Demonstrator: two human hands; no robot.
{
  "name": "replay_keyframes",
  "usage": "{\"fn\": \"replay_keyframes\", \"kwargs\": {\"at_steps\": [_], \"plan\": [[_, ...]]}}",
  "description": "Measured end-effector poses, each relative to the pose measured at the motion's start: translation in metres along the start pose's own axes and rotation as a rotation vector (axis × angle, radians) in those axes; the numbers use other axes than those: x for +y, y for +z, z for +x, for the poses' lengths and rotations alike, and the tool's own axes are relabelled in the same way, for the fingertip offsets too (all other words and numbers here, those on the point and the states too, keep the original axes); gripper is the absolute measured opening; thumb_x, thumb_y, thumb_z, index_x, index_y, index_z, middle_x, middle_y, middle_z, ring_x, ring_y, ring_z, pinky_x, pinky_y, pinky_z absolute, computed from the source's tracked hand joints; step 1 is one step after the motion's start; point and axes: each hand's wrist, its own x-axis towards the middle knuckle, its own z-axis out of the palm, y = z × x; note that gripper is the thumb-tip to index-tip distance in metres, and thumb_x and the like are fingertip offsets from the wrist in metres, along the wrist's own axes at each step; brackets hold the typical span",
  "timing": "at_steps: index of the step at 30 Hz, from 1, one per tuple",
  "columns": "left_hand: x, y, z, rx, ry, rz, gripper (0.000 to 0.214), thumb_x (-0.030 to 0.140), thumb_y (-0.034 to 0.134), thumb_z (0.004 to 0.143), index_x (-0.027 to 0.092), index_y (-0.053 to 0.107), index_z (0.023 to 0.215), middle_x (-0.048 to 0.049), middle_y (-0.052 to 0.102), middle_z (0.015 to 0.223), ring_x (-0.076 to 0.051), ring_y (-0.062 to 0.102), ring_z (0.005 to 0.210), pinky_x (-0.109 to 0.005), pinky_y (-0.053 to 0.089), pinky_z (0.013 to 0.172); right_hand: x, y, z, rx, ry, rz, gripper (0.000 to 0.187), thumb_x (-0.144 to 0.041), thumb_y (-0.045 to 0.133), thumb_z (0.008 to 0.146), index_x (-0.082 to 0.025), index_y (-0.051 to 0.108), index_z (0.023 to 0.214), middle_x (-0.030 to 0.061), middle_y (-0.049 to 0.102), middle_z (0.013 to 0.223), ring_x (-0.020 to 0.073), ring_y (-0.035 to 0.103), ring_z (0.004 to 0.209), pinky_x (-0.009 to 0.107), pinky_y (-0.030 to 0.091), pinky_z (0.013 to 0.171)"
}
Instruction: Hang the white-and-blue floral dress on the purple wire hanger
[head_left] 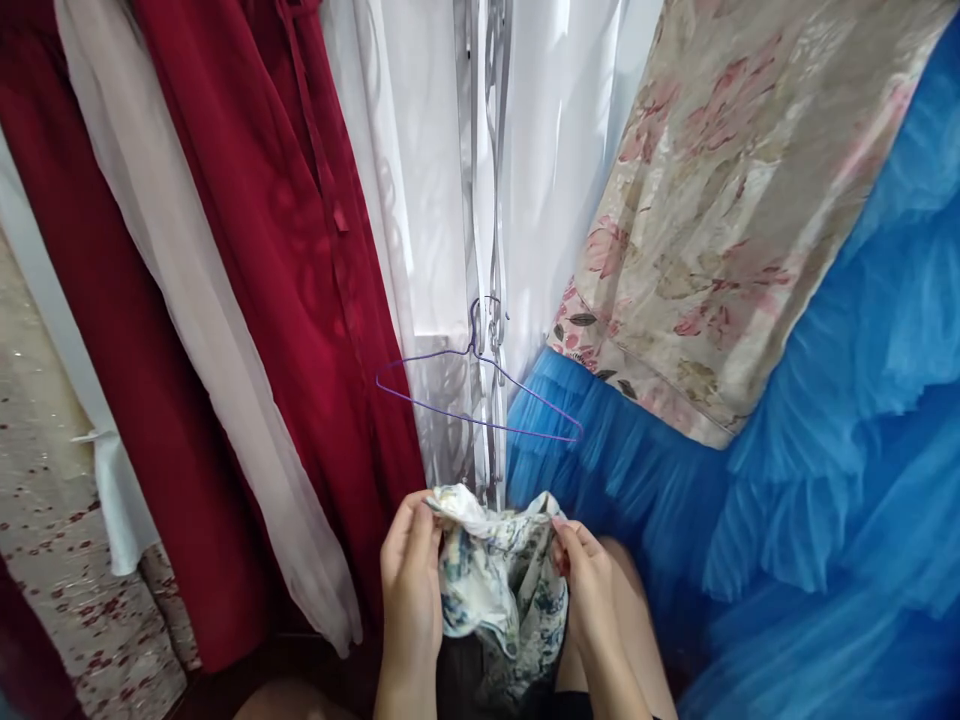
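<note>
A white garment with a blue and yellowish floral print [480,570] is stretched between my two hands at the bottom centre. My left hand [412,555] pinches its upper left edge between thumb and fingers. At its upper right edge, my right hand [581,560] grips the cloth the same way. The lower part of the garment hangs crumpled between my legs, and its full shape is hidden in folds. Just above it hangs a bare purple wire hanger [480,415], its hook up by some pale straps.
Long red dresses [277,250] and a pale sheer cloth [217,260] hang on the left. White fabric [427,170] with white straps [484,200] hangs in the middle. To the right are a beige floral garment [720,220] and blue ruffled tulle [847,420].
</note>
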Motion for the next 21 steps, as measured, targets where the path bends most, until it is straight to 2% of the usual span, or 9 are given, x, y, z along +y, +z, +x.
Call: {"fn": "replay_keyframes", "kwargs": {"at_steps": [3,7,9,11,13,16,19,21], "plan": [[0.002,0.018,-0.022,-0.163,0.058,0.244,0.026,0.045,0.065,0.091,0.020,0.067,0.093,-0.0040,0.065,0.092,-0.018,0.061,0.085,-0.023,0.047,0.074,-0.021,0.000,-0.007,-0.130,-0.060,-0.102,0.029,-0.050,0.066,0.088,-0.024,0.066,0.076,0.0019,0.059,0.071,0.0216,0.054,0.070,0.030,0.044,0.065],[-0.006,0.026,-0.036,-0.356,0.104,0.427,0.023,0.040,0.058,0.096,0.019,0.066,0.090,-0.0038,0.061,0.088,-0.018,0.059,0.084,-0.024,0.046,0.076,-0.031,0.009,-0.023,-0.526,-0.018,0.004,0.042,-0.061,0.054,0.093,-0.024,0.073,0.099,0.0067,0.069,0.093,0.0270,0.062,0.091,0.036,0.048,0.087],[-0.011,0.025,-0.035,-0.356,0.122,0.453,0.022,0.039,0.056,0.097,0.019,0.064,0.091,-0.0037,0.060,0.088,-0.018,0.058,0.085,-0.025,0.045,0.077,-0.031,0.013,-0.029,-0.728,0.091,0.067,0.043,-0.061,0.063,0.088,-0.022,0.073,0.103,0.0067,0.069,0.093,0.0268,0.062,0.092,0.038,0.048,0.089],[-0.015,0.021,-0.030,-0.326,0.116,0.486,0.022,0.039,0.055,0.098,0.020,0.063,0.094,-0.0032,0.058,0.087,-0.018,0.057,0.084,-0.024,0.045,0.077,-0.029,0.014,-0.032,-0.895,0.221,0.061,0.043,-0.054,0.078,0.078,-0.020,0.073,0.103,0.0055,0.068,0.091,0.0247,0.062,0.088,0.035,0.049,0.085],[-0.017,0.014,-0.024,-0.311,0.078,0.505,0.022,0.041,0.052,0.100,0.021,0.060,0.099,-0.0024,0.056,0.087,-0.017,0.056,0.082,-0.024,0.045,0.076,-0.028,0.010,-0.033,-0.974,0.331,0.023,0.040,-0.047,0.084,0.074,-0.017,0.073,0.097,0.0042,0.067,0.085,0.0202,0.060,0.078,0.030,0.048,0.074],[-0.019,0.001,-0.022,-0.393,0.007,0.510,0.027,0.046,0.044,0.102,0.022,0.055,0.108,-0.0045,0.058,0.098,-0.018,0.058,0.093,-0.026,0.046,0.084,-0.033,0.000,-0.033,-0.894,0.401,0.012,0.036,-0.045,0.082,0.077,-0.016,0.072,0.095,0.0047,0.066,0.083,0.0179,0.058,0.071,0.029,0.048,0.068],[-0.024,-0.018,-0.034,-0.667,-0.157,0.579,0.036,0.050,0.043,0.101,0.022,0.061,0.115,-0.0072,0.064,0.108,-0.022,0.061,0.103,-0.030,0.046,0.094,-0.047,-0.016,-0.034,-0.664,0.432,0.052,0.045,-0.045,0.087,0.068,-0.019,0.072,0.101,0.0062,0.068,0.085,0.0217,0.062,0.074,0.033,0.051,0.069],[-0.031,-0.034,-0.047,-0.820,-0.305,0.669,0.037,0.051,0.051,0.097,0.023,0.069,0.115,-0.0079,0.070,0.106,-0.024,0.064,0.103,-0.033,0.048,0.094,-0.059,-0.029,-0.037,-0.490,0.438,0.069,0.051,-0.046,0.091,0.060,-0.020,0.072,0.100,0.0062,0.069,0.081,0.0239,0.064,0.073,0.034,0.053,0.067]]}}
